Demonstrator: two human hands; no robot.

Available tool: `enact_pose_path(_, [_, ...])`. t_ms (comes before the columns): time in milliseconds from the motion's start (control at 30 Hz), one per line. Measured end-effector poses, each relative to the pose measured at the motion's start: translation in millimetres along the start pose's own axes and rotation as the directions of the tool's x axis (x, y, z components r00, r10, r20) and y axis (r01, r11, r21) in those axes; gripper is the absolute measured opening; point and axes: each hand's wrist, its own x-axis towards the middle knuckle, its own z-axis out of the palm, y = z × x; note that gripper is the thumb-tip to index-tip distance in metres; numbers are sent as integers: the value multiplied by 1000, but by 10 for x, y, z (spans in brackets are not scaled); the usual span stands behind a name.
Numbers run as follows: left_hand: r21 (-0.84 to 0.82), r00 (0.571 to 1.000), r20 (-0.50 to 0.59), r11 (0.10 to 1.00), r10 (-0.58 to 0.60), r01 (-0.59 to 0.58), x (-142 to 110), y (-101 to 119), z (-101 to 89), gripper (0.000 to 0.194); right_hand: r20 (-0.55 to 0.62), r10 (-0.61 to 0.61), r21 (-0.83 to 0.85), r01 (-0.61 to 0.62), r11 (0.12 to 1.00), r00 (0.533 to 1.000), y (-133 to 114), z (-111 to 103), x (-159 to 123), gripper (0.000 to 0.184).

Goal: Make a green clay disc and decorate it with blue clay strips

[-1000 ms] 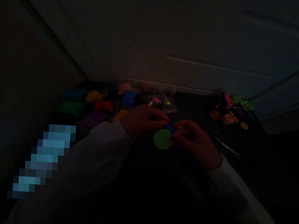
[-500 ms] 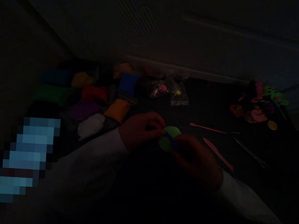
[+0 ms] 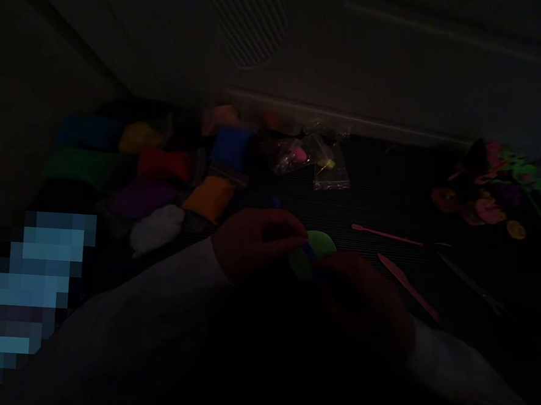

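Note:
In dim light, a flat round green piece (image 3: 324, 242), seemingly modelling clay, lies between my hands. A thin blue rod (image 3: 310, 252) crosses over it at a slant. My left hand (image 3: 252, 244) pinches this rod near the disc's left edge; a blue tip shows beyond its knuckles and appears to be the same rod. Fingers of my right hand (image 3: 365, 300) close round the rod's lower end, partly lost in shadow. Right of that hand lie a pink plastic knife (image 3: 407, 286) and a slim pink tool (image 3: 387, 235).
Packets of coloured clay, among them orange (image 3: 210, 197), white (image 3: 157, 229) and red (image 3: 165, 164), crowd the left. Clear bags (image 3: 331, 175) lie near the wall (image 3: 397, 82). Scissors (image 3: 474, 285) rest at right, below several clay flowers (image 3: 490, 211).
The view has shifted slightly, so the tools and flowers sit further right. Both hands stay on the blue rod; my right hand now looks blurrier and covers more of its lower end.

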Motion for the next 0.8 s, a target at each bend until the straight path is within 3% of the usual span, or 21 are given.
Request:
enact_pose_path(267, [12, 1000, -12, 1000, 16, -16, -5, -36, 24, 19, 17, -201, -164, 201, 966, 980, 104, -33, 44, 16])
enact_pose_path(433, [-34, 997, -69, 999, 24, -27, -7, -29, 49, 16, -7, -193, -150, 190, 970, 981, 148, -36, 52, 17])
enact_pose_path(633, [94, 987, -99, 988, 130, -121, -11, -22, 67, 12, -45, -214, -142, 205, 968, 976, 140, -30, 47, 17])
enact_pose_path(800, [313, 947, -149, 922, 283, -227, 0, -57, 122, 12, -40, -191, -150, 183, 972, 981, 155, -25, 46, 19])
